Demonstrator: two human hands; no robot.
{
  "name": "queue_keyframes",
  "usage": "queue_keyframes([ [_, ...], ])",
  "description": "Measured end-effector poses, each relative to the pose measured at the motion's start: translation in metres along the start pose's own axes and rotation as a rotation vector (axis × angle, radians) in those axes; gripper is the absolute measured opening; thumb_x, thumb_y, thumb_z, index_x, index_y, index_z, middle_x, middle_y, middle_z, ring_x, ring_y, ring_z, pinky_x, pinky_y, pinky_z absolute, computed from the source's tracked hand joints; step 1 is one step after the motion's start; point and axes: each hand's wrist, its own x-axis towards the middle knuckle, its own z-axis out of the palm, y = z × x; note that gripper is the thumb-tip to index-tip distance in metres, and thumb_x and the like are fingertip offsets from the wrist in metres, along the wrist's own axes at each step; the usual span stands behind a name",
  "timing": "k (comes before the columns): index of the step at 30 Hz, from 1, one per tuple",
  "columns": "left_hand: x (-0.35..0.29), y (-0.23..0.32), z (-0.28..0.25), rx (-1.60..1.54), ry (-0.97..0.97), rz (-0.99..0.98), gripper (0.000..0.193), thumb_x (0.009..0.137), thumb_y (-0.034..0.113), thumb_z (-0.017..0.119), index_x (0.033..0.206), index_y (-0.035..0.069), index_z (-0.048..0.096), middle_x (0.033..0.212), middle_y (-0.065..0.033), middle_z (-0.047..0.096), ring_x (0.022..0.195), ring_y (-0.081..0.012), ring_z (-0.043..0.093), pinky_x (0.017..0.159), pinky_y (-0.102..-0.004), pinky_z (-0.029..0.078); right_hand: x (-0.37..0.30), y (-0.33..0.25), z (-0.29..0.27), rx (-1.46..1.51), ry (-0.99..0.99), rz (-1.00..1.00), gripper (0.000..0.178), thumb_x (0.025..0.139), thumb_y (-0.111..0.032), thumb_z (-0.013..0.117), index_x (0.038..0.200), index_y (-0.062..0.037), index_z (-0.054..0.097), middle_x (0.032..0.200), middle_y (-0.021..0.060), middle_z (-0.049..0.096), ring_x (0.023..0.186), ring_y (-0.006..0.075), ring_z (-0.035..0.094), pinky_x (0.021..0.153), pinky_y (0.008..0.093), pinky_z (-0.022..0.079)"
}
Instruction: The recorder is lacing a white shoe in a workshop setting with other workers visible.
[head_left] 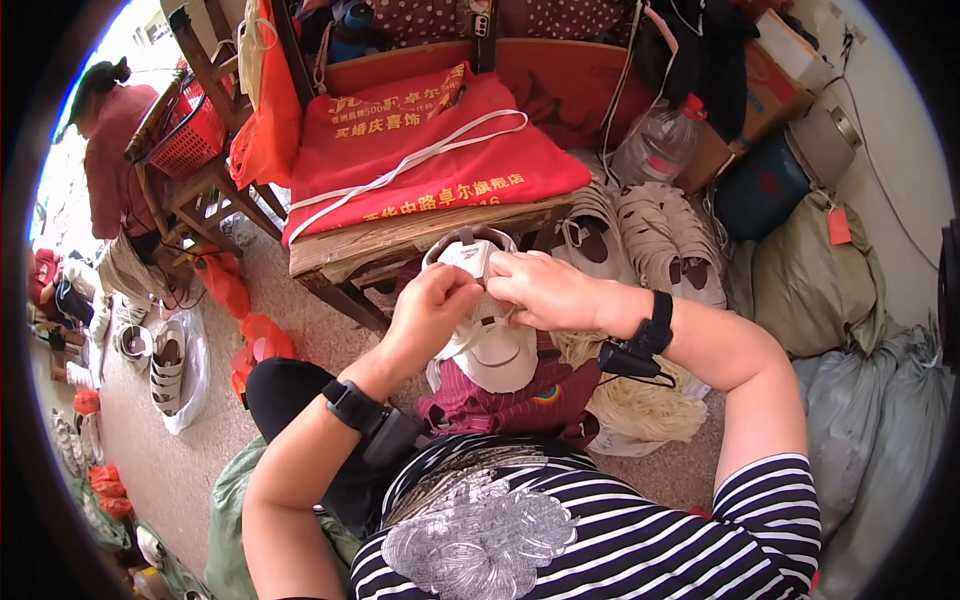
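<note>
A cream shoe [496,362] rests over my lap on a maroon striped cloth [560,398], its toe toward me. Its heel opening and a white label inside show beyond my fingers. My left hand [437,306] is closed in a pinch at the left side of the shoe's upper; anything between the fingertips is too small to make out. From the right, my right hand [548,288] has its fingers bent round the upper near the opening, gripping the shoe. The two hands nearly meet and hide the middle of the shoe.
Ahead, a wooden bench [345,248] carries a red cloth bag [420,150] with a white strap. Cream woven shoes [665,235] stand at its right. Pale yarn-like strands [645,410] lie below them. Large sacks [815,275] line the right wall. Another person [120,150] is at far left.
</note>
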Motion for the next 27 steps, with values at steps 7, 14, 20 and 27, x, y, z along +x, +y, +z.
queue_keyframes([
  [7,-0.022,0.011,0.008,-0.034,0.221,0.149,0.005,0.088,0.004,0.065,0.09,0.001,0.063,0.083,-0.0073,0.054,0.071,-0.0167,0.054,0.063,-0.0284,0.044,-0.013,-0.008,-0.001,0.129,0.015,0.126,0.018,0.078,-0.019,0.071,0.086,-0.0054,0.062,0.099,0.0114,0.053,0.091,0.0319,0.06,0.075,0.0419,0.05],
  [14,-0.024,0.005,0.012,-0.043,0.282,0.144,0.006,0.088,0.003,0.065,0.093,0.0,0.064,0.085,-0.0082,0.057,0.07,-0.0175,0.056,0.063,-0.0285,0.045,-0.004,-0.016,0.023,0.372,0.229,0.379,0.011,0.087,-0.014,0.066,0.084,-0.0035,0.067,0.098,0.0074,0.052,0.085,0.0202,0.06,0.075,0.0352,0.049],
  [20,-0.026,0.006,0.009,-0.102,0.279,0.119,0.006,0.087,0.004,0.065,0.092,0.0,0.064,0.086,-0.0126,0.062,0.075,-0.0264,0.062,0.066,-0.034,0.05,0.009,-0.034,0.011,1.056,0.411,0.577,0.012,0.092,-0.011,0.064,0.089,0.0011,0.064,0.088,0.0028,0.056,0.066,0.0087,0.062,0.059,0.0241,0.05],
  [27,-0.031,0.002,0.016,-0.14,0.309,-0.004,0.005,0.088,0.005,0.065,0.091,0.0,0.065,0.082,-0.0099,0.063,0.071,-0.0181,0.062,0.062,-0.0307,0.049,0.015,-0.04,0.038,0.917,0.354,0.552,0.009,0.09,-0.008,0.062,0.088,0.0002,0.059,0.079,0.0083,0.063,0.065,0.0157,0.067,0.057,0.0299,0.052],
])
